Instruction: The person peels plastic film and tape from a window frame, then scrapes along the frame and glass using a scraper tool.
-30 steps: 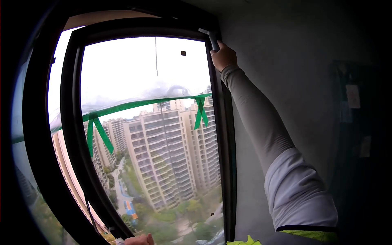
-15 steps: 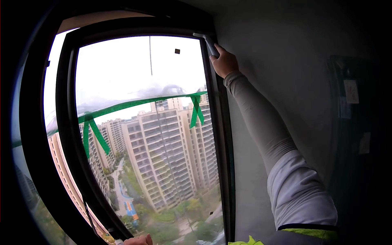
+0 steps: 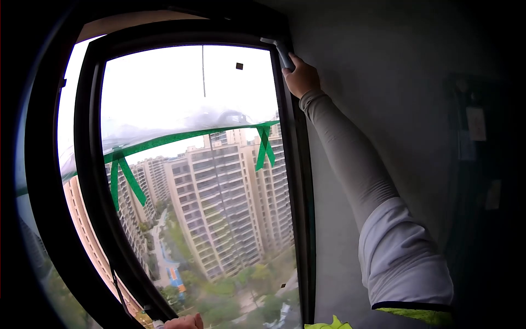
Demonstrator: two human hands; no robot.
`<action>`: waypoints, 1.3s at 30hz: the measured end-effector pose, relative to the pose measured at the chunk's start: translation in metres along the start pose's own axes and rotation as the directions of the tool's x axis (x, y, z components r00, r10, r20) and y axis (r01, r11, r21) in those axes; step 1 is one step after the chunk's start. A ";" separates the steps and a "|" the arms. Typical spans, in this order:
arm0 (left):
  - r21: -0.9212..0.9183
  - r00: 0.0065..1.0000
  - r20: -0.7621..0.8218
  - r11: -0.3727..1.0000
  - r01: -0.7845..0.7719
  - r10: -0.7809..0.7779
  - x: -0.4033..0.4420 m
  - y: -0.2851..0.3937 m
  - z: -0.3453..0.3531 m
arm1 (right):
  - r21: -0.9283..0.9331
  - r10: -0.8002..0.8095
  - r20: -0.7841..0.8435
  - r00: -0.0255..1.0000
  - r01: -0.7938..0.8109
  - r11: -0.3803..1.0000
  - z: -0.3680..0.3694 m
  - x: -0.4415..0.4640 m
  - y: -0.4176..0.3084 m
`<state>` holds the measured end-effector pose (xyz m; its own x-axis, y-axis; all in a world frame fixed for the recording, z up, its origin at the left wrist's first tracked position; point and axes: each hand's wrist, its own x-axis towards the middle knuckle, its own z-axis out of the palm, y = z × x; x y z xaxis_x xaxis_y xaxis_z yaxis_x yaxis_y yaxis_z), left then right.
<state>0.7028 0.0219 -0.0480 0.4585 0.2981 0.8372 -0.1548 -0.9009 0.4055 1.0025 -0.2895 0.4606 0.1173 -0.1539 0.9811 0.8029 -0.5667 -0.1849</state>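
Note:
High at the upper right corner of a dark window frame [image 3: 290,142], my right hand [image 3: 302,78] is wrapped round the grey handle of a tool [image 3: 283,54]. The tool's thin, pale head lies against the frame's top corner. At the bottom edge of the view, my left hand [image 3: 185,322] is closed near the lower frame, beside a small pale object [image 3: 158,324]; most of it is cut off, and what it grips is hard to make out. Green tape [image 3: 181,136] and clear plastic film [image 3: 164,123] cross the glass.
A grey wall [image 3: 356,98] rises right of the window. Papers [image 3: 476,123] hang on a dark panel farther right. Another dark frame [image 3: 46,164] stands at the left. Tall buildings [image 3: 213,203] show through the glass.
The view has shifted slightly, moving the window a little left. My right hand and the tool stay near the same upper corner. My left hand remains at the bottom.

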 end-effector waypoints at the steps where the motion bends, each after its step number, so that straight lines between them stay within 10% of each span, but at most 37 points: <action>1: -0.479 0.995 0.061 0.872 0.096 -0.076 0.002 0.000 0.003 | 0.026 -0.043 -0.023 0.999 0.044 0.999 0.001 -0.001 -0.003; 5: -0.071 1.000 0.011 0.997 0.010 -0.009 0.005 0.020 -0.001 | 0.007 0.020 0.008 1.000 -0.020 1.000 0.000 0.001 0.004; 7: 0.494 0.996 -0.030 0.868 -0.055 0.080 0.015 0.049 -0.006 | 0.034 -0.010 0.001 1.000 0.010 0.999 0.004 0.008 -0.001; 10: 0.639 0.984 0.068 0.750 -0.171 0.166 0.022 0.068 -0.016 | 0.001 0.013 0.013 1.000 -0.013 1.000 0.004 0.005 0.001; 11: 0.639 0.985 0.062 0.752 -0.165 0.163 0.015 0.045 -0.010 | 0.039 0.028 0.019 0.999 -0.029 0.999 0.006 0.005 -0.001; 13: -0.138 0.996 0.083 0.990 -0.006 0.017 -0.010 -0.020 0.001 | 0.058 0.051 0.010 0.999 -0.051 0.997 0.010 0.002 -0.002; 14: -0.137 0.997 0.077 0.990 -0.009 0.020 -0.001 0.003 -0.003 | 0.077 0.058 -0.012 0.998 -0.057 0.995 0.010 0.007 -0.007; 16: 0.585 0.987 0.073 0.796 -0.157 0.141 0.021 0.068 -0.019 | 0.126 0.051 -0.059 0.997 -0.044 0.991 0.014 0.020 -0.020; 38: 0.681 0.968 0.100 0.694 -0.234 0.229 0.022 0.061 -0.017 | 0.054 0.120 0.082 0.989 -0.125 0.991 0.001 0.011 -0.034; 39: 0.500 0.984 0.081 0.848 -0.178 0.159 0.011 0.027 -0.008 | 0.053 0.118 0.079 0.990 -0.122 0.991 0.001 0.010 -0.032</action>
<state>0.6968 0.0030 -0.0252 0.4972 0.1247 0.8586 0.2249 -0.9743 0.0113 0.9789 -0.2721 0.4768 0.2567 -0.1550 0.9540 0.8124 -0.5000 -0.2998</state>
